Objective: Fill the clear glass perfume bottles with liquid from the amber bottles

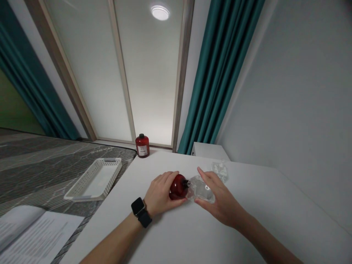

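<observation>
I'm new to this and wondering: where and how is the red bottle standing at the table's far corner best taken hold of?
Grip the red bottle around its broad body, below the narrow black cap, probably from the right, over the table: it stands upright near the table's left edge.

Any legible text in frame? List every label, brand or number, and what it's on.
Nothing readable.
Far bottle: label print, too small to read.
Book: lines of print, too blurred.
Held bottle: no text visible.
Watch: dark face, no digits visible.
</observation>
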A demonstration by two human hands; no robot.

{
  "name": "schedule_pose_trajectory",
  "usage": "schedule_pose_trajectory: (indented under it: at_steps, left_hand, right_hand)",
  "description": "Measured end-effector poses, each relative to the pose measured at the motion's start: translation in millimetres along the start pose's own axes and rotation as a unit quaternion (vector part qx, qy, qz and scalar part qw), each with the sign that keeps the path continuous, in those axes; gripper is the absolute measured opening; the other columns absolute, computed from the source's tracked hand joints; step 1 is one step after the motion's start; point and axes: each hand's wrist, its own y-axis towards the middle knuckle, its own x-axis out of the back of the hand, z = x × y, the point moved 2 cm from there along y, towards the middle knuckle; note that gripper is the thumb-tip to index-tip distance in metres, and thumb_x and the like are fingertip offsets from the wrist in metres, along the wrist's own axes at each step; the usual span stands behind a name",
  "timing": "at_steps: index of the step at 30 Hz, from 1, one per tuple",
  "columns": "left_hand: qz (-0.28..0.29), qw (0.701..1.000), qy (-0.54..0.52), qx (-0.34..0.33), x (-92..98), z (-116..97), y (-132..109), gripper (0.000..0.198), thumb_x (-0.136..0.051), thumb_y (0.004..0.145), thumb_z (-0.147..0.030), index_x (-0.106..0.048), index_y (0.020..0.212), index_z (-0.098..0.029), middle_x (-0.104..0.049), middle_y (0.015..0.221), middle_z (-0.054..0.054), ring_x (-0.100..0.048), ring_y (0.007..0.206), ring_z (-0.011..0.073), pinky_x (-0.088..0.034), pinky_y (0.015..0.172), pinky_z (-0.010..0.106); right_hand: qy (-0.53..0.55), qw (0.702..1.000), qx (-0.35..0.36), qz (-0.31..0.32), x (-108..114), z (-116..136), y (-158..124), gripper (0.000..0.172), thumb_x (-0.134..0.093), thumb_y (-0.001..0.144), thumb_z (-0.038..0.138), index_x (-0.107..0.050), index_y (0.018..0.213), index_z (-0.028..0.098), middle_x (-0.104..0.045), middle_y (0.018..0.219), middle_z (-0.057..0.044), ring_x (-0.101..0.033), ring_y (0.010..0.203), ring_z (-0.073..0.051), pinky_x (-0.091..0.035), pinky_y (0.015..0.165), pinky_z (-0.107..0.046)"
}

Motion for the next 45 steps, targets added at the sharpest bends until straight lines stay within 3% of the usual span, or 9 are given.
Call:
schedule_pose_trajectory:
  at_steps: [45]
  left_hand:
    - [-0.019, 1.0, -0.012, 0.016, 0.7, -0.7, 0.6, 0.075, -0.079, 0.072, -0.045, -0.04, 0.131, -0.019, -0.066, 0.119, 0.015, -0.067, 0.103, 0.0321, -0.058, 0.085, 0.048]
  right_hand:
    - [-0.004, 0.999, -0.019, 0.049, 12.5, 9.0, 13.5, 0.086, -0.067, 0.085, 0.025, -0.02, 0.156, 0.027, -0.053, 0.126, -0.013, -0.054, 0.119, -0.03, -0.047, 0.104, -0.054]
